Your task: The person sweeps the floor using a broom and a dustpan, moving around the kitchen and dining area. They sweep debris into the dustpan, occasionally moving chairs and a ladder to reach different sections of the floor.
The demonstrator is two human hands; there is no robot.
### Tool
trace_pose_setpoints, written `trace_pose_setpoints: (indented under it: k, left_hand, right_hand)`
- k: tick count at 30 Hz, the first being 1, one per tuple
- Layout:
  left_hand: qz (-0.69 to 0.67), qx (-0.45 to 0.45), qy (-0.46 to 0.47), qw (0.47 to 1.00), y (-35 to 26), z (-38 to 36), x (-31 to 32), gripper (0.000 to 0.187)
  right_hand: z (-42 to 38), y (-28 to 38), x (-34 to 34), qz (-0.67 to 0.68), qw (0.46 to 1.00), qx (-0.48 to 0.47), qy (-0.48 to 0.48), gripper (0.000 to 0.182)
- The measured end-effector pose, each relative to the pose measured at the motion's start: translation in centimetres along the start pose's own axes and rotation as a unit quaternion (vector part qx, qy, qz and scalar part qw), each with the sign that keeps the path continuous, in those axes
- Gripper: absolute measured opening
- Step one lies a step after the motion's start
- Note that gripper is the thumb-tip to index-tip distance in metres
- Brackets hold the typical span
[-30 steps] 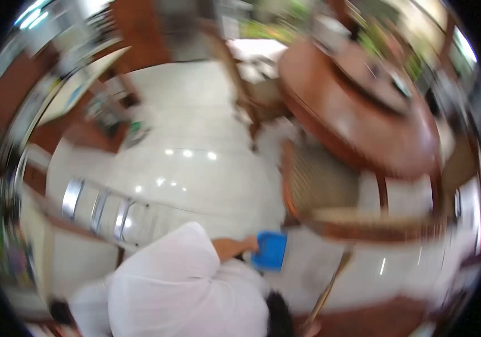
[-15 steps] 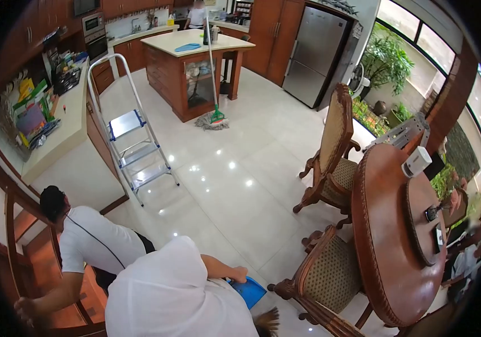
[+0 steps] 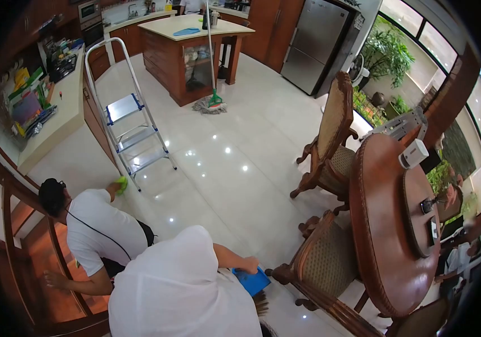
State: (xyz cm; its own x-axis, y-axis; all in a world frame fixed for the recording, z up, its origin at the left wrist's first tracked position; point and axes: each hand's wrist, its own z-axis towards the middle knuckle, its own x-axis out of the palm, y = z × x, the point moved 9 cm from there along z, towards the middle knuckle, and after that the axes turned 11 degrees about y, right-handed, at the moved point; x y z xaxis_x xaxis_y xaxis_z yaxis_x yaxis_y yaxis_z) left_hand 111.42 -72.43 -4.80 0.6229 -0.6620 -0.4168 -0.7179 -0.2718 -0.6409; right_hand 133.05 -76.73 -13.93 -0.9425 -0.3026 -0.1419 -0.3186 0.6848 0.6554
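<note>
Neither my left hand nor my right hand is in view. Closest to the camera, a co-worker in a white shirt [image 3: 167,286] bends low. One hand of that co-worker [image 3: 247,264] holds a blue dustpan [image 3: 253,281] near the floor, with brown bristles [image 3: 261,304] beside it. To the left, a second co-worker [image 3: 100,222] is down low and presses a yellow-green cloth [image 3: 122,185] to the base of the white counter wall [image 3: 74,168]. This co-worker's other hand [image 3: 56,279] is by a wooden frame [image 3: 60,247].
A folding step ladder [image 3: 125,109] stands beside the counter. A mop [image 3: 211,101] leans on the kitchen island [image 3: 164,62]. Carved chairs [image 3: 324,264] and a round wooden table [image 3: 372,224] are at the right. Another person [image 3: 191,7] stands beyond the island.
The left co-worker has brought the cloth into view against the counter wall, and their other hand has moved up and right. The dustpan has shifted slightly right. The whole view has shifted a little.
</note>
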Motion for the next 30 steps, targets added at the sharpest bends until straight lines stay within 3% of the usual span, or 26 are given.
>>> trace_pose_setpoints:
  k: [2,9,11,15,16,17,18,19,20,21,22,23,24,27,29,30]
  left_hand:
    - [-0.003,0.029,-0.055,0.998,-0.3,1.0,0.0,0.019]
    - [-0.040,-0.002,-0.019,0.999,-1.1,3.0,2.3,0.024]
    - [-0.014,0.036,-0.061,0.997,-2.3,2.4,2.1,0.020]
    - [0.019,0.093,-0.031,0.995,-2.8,4.3,2.9,0.020]
    - [0.025,0.112,-0.053,0.992,-2.9,4.6,2.4,0.018]
    - [-0.070,0.077,0.040,0.994,-1.5,5.7,3.2,0.020]
    - [0.014,0.106,0.010,0.994,-2.8,5.4,2.0,0.027]
    - [-0.073,0.080,0.053,0.993,-4.1,4.3,1.4,0.030]
    - [-0.019,0.068,0.062,0.996,-6.6,2.9,0.9,0.027]
    - [-0.109,0.068,0.121,0.984,-6.6,3.8,1.6,0.029]
    - [-0.134,0.045,0.106,0.984,-9.3,1.6,1.5,0.032]
    - [-0.136,0.058,0.122,0.981,-9.9,1.1,1.6,0.033]
    - [-0.123,0.063,0.139,0.981,-10.0,0.3,1.6,0.032]
    - [-0.107,0.094,0.159,0.977,-11.8,-0.9,1.2,0.031]
    - [-0.082,0.103,0.168,0.977,-16.0,-0.5,2.6,0.030]
    - [-0.070,0.115,0.170,0.976,-17.2,-1.3,2.9,0.030]
  right_hand:
    - [-0.2,-0.5,-0.2,0.001,1.000,0.002,-0.002,0.031]
    - [-1.1,-3.3,-1.7,0.019,1.000,0.002,-0.011,0.033]
    - [-1.7,-4.8,-2.6,0.034,0.999,0.000,-0.017,0.033]
    - [-5.7,-10.1,-4.2,0.111,0.991,-0.031,-0.070,0.034]
    - [-8.1,-11.9,-4.4,0.140,0.984,-0.037,-0.106,0.034]
    - [-10.0,-13.3,-4.8,0.152,0.977,-0.055,-0.136,0.034]
    - [-12.1,-13.9,-5.6,0.142,0.972,-0.080,-0.170,0.034]
    - [-15.5,-14.0,-6.2,0.132,0.962,-0.109,-0.215,0.034]
    - [-18.4,-14.1,-6.6,0.107,0.950,-0.123,-0.266,0.035]
    - [-22.0,-14.4,-7.1,0.074,0.933,-0.113,-0.334,0.035]
    - [-26.4,-12.5,-8.2,0.083,0.932,-0.052,-0.348,0.042]
    - [-33.8,-9.7,-8.1,0.026,0.892,0.105,-0.439,0.048]
    - [-37.0,-9.2,-7.4,0.051,0.876,0.120,-0.465,0.055]
    - [-48.8,-4.9,-5.3,0.090,0.804,0.156,-0.566,0.049]
    - [-54.9,-4.9,-6.1,0.206,0.736,0.113,-0.635,0.041]
    - [-57.5,-5.9,-4.7,0.205,0.701,0.159,-0.664,0.038]
